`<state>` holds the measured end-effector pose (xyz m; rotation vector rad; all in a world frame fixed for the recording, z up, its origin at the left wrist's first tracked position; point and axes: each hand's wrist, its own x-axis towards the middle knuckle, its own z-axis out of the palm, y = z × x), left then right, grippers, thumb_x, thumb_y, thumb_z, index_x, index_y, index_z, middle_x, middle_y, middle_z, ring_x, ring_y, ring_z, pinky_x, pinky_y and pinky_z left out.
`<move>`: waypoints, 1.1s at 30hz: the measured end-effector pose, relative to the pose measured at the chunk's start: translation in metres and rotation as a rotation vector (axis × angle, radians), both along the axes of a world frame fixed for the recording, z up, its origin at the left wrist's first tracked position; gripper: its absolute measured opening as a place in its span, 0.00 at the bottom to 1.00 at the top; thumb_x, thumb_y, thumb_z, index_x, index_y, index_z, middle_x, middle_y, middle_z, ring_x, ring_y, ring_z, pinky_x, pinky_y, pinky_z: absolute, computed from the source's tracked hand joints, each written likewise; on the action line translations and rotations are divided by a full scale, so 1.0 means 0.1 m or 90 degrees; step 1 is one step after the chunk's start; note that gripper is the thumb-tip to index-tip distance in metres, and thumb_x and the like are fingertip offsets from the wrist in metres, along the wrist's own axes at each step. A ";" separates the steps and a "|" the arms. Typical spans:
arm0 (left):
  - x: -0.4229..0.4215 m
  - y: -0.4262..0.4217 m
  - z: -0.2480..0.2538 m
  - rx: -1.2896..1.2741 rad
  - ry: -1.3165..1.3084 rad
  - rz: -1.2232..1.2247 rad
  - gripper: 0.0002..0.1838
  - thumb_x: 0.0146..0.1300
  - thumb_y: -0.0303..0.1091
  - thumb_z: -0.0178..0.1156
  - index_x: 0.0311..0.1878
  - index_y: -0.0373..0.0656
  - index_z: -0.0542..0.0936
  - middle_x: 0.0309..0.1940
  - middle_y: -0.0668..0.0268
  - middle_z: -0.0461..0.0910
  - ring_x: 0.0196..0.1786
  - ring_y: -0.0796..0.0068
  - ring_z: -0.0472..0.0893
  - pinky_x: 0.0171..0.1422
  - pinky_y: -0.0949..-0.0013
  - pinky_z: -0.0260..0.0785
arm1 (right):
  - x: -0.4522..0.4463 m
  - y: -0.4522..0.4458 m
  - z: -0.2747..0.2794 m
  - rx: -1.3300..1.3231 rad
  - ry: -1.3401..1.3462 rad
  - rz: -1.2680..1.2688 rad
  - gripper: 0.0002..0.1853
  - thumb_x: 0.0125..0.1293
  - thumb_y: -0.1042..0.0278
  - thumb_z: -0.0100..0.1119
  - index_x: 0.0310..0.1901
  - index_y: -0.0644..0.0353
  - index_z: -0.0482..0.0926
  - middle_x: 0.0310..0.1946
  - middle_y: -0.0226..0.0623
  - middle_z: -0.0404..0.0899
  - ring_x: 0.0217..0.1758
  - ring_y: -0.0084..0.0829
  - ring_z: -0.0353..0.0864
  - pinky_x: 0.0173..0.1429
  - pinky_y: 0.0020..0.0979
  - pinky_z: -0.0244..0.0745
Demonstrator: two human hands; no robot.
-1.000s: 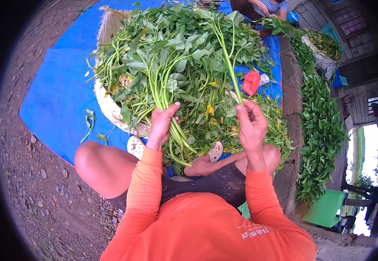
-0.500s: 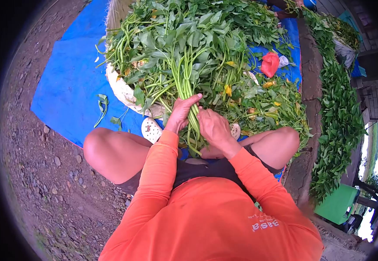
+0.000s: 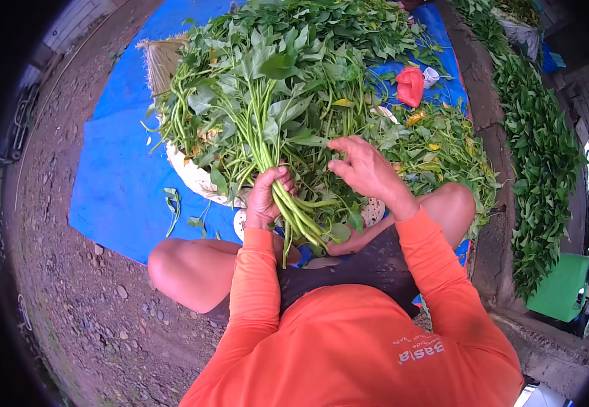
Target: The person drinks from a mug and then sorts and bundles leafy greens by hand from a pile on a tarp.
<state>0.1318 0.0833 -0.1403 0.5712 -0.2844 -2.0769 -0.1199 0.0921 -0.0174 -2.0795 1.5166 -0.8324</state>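
My left hand (image 3: pixel 267 193) is wrapped round a bunch of long-stemmed leafy greens (image 3: pixel 260 139). The leaves point away from me and the cut stem ends hang toward my lap. My right hand (image 3: pixel 370 169) is off the bunch, to its right, with fingers apart and slightly bent and nothing visible in them. Beneath and beyond both hands lies a large heap of the same greens (image 3: pixel 335 41), partly on a pale woven sack (image 3: pixel 199 178).
A blue tarp (image 3: pixel 115 183) lies under the heap. Loose trimmed leaves (image 3: pixel 443 152), a red plastic bag (image 3: pixel 410 87) and a white cup (image 3: pixel 431 76) are at the right. Beyond a concrete ledge (image 3: pixel 488 146) is a row of greens (image 3: pixel 542 163) and a green container (image 3: pixel 560 288).
My right hand has let go of the stems and moved right and away, its fingers opening. My left hand keeps its hold on the bunch. The camera view has shifted.
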 end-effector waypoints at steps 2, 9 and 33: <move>-0.01 0.03 0.07 -0.021 0.014 -0.013 0.13 0.70 0.33 0.65 0.55 0.47 0.76 0.27 0.75 0.68 0.28 0.78 0.71 0.36 0.69 0.70 | 0.18 -0.09 0.21 0.137 -0.248 -0.016 0.15 0.72 0.65 0.69 0.54 0.65 0.86 0.35 0.37 0.88 0.35 0.30 0.85 0.46 0.35 0.82; -0.05 0.15 0.22 -0.038 0.012 -0.078 0.20 0.65 0.32 0.68 0.58 0.46 0.74 0.26 0.72 0.68 0.26 0.75 0.72 0.34 0.66 0.70 | 0.67 -0.52 0.21 0.075 -0.353 -0.224 0.12 0.72 0.65 0.73 0.45 0.67 0.88 0.31 0.31 0.86 0.30 0.19 0.80 0.37 0.28 0.79; -0.36 0.17 0.78 -0.168 -0.603 0.011 0.12 0.61 0.26 0.73 0.45 0.41 0.80 0.28 0.70 0.82 0.26 0.79 0.79 0.31 0.73 0.73 | 0.43 -0.53 -0.38 0.336 -0.620 -0.331 0.13 0.76 0.62 0.70 0.47 0.65 0.85 0.32 0.31 0.86 0.26 0.20 0.80 0.29 0.25 0.78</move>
